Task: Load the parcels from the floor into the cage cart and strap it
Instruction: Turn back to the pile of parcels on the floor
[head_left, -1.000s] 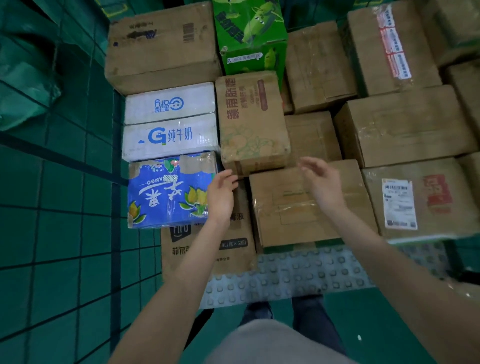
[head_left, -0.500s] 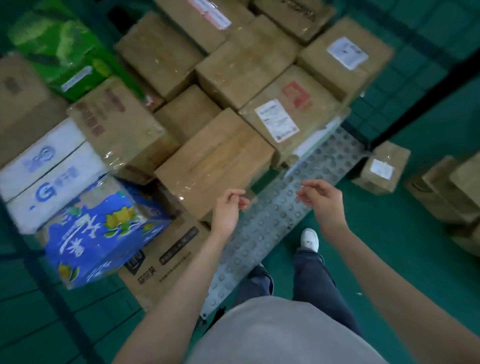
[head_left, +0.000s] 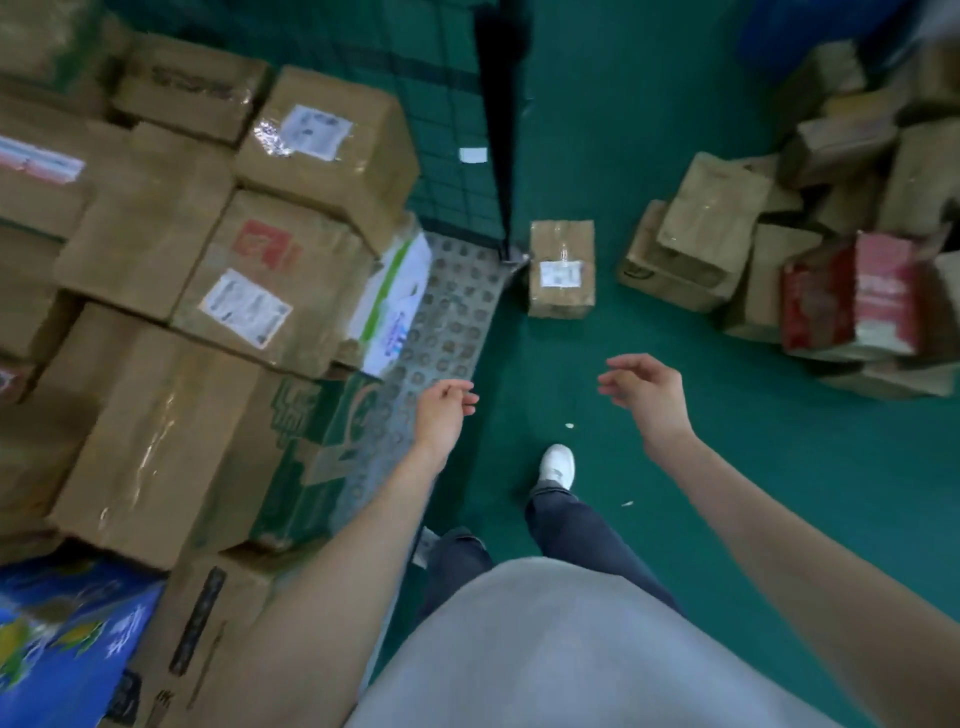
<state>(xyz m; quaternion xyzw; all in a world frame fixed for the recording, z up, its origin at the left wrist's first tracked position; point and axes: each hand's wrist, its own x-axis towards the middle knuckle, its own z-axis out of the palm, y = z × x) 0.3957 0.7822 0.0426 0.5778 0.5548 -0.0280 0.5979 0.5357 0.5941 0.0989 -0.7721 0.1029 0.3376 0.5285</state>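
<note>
Several cardboard parcels (head_left: 270, 291) are stacked on the cage cart, whose studded grey base (head_left: 447, 322) shows at their right edge. A small taped parcel (head_left: 561, 267) with a white label stands alone on the green floor just right of the cart's corner. More parcels lie in a heap (head_left: 779, 244) at the right, one of them red (head_left: 852, 291). My left hand (head_left: 447, 410) hovers over the cart's base edge, fingers loosely curled and holding nothing. My right hand (head_left: 647, 395) hangs over the floor, fingers apart and empty.
The cart's dark corner post (head_left: 501, 130) and green mesh side (head_left: 415, 104) rise behind the small parcel. A blue printed carton (head_left: 67, 639) sits at the lower left. My white shoe (head_left: 558, 465) is on the green floor (head_left: 597, 130) between my hands.
The view has swung right, away from the stacked parcels toward the floor. Both hands have drawn back from the cart's boxes and now hang empty over the cart's edge and the floor.
</note>
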